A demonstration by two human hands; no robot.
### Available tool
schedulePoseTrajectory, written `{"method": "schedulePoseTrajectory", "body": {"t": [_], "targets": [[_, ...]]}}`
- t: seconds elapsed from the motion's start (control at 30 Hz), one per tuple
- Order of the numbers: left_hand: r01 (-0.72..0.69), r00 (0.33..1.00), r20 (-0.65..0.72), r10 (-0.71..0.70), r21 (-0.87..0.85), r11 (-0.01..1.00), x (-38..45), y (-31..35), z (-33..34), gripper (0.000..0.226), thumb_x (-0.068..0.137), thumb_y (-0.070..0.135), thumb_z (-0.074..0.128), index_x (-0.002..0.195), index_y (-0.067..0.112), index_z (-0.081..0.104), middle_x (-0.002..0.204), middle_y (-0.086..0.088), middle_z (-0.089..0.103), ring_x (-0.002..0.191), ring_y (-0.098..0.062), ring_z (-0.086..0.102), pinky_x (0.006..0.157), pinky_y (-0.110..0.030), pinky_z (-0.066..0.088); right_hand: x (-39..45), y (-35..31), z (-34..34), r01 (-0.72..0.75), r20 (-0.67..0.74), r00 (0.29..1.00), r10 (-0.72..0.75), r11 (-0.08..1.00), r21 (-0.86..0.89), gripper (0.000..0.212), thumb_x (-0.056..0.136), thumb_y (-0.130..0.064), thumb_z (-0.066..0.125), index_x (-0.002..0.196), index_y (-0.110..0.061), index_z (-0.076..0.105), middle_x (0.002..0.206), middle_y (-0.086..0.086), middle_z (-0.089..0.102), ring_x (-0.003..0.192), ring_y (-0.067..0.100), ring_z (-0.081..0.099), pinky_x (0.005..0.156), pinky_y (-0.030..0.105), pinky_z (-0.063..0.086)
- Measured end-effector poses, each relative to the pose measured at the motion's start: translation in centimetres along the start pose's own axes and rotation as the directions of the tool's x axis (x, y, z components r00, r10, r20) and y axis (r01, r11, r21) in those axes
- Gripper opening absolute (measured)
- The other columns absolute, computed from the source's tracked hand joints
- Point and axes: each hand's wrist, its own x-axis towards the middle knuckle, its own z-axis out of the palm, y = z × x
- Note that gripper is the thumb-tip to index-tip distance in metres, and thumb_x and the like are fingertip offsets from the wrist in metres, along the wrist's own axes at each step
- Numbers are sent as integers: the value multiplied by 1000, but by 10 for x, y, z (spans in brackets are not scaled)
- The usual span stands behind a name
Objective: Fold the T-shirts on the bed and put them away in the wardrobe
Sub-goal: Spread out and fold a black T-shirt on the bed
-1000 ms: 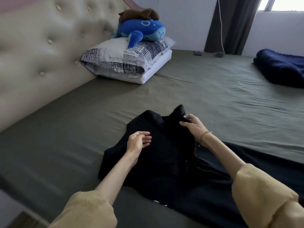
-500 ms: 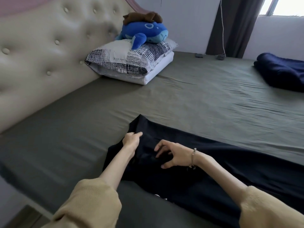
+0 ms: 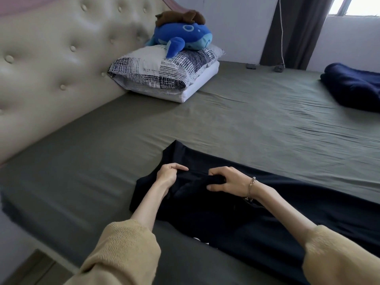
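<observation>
Olive sheets cover the bed, where curled fingers of the right hand bunch a black T-shirt while the left hand pinches its edge. Lifting both grips together, fabric taut, should keep the fold square.

T-shirt: black cloth, matt, smooth knit, soft where my fingers bunch it. Bed sheet: olive cloth, matt, finely wrinkled. Headboard, left: cream padded leather-like cover, slight sheen, buttoned. My sleeves: mustard knit, coarse-textured. Bracelet: shiny metal links. Far pillow: printed woven cloth. Plush whale: fuzzy blue fabric. Blanket, far right: navy, fleecy.
</observation>
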Motion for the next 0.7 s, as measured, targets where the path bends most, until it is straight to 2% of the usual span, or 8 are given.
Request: {"method": "schedulePoseTrajectory", "body": {"t": [0.07, 0.17, 0.3, 0.43, 0.5, 0.57, 0.63, 0.7], "targets": [[4, 999, 41, -3, -24, 1000, 2, -2, -4, 51, 94, -3, 31, 75, 23, 70, 117, -9, 65, 112, -23, 57, 103, -36, 43, 7, -1, -1, -38, 47, 998, 39, 999, -11, 22, 81, -25, 72, 82, -23, 50, 85, -10, 51, 78, 3, 50, 73, 20, 37], [-20, 1000, 17, 20, -7, 1000, 4, -4, -6, 45, 95, -3, 33, 75, 23, 64, 113, -9, 62, 101, -21, 56, 92, -33, 45, 15, 1, -2, -186, 182, 964, 196, 980, -71, 49, 71, -36, 79, 111, -21, 56, 107, -5, 58, 100, 14, 56, 91, 26, 45], [-47, 999, -9, 47, 50, 998, 5, -5, -4, 39, 91, -5, 32, 70, 22, 52, 93, -7, 52, 70, -14, 46, 62, -24, 35, 20, -2, 0, -245, 295, 925, 239, 969, -19, 26, 76, -34, 75, 97, -22, 65, 92, -6, 65, 87, 12, 61, 76, 20, 47], [-36, 999, 23, 35, 33, 999, 4, -6, -4, 46, 91, -6, 30, 64, 20, 58, 118, -14, 60, 111, -26, 53, 89, -26, 37, 29, 2, -2, -214, 318, 937, 141, 955, 207, 16, 84, -8, 65, 82, -22, 59, 80, -6, 62, 73, 9, 58, 66, 16, 46], [-9, 1000, 29, 8, 11, 1000, 6, -6, -4, 49, 91, -4, 31, 65, 21, 64, 120, -12, 61, 112, -25, 54, 94, -28, 42, 36, 7, -2, -207, 227, 965, 130, 911, 356, 24, 83, 2, 62, 83, -20, 56, 79, -4, 61, 66, 3, 59, 64, 15, 47], [41, 998, 43, -38, -83, 996, 6, -6, -4, 45, 89, -3, 32, 69, 18, 66, 113, -17, 64, 92, -23, 59, 75, -29, 50, 46, 16, -3, -179, 11, 981, 192, 892, 416, 24, 83, 6, 62, 88, -15, 52, 87, 1, 60, 74, 5, 60, 69, 15, 46], [103, 994, 63, -90, -244, 964, 5, -2, -4, 35, 92, 2, 34, 83, 8, 67, 115, -17, 61, 86, -19, 58, 64, -25, 50, 56, 29, -5, -204, -192, 941, 277, 923, 327, 26, 82, -1, 65, 98, -12, 47, 98, 6, 57, 92, 17, 57, 81, 24, 44], [152, 988, 90, -127, -378, 913, -2, 7, -5, 26, 96, 13, 37, 98, 3, 61, 116, -13, 55, 92, -17, 55, 67, -26, 53, 56, 33, -6, -306, -195, 911, 364, 912, 274, 42, 80, -13, 71, 113, -10, 46, 109, 8, 57, 103, 24, 56, 88, 27, 42]]}}
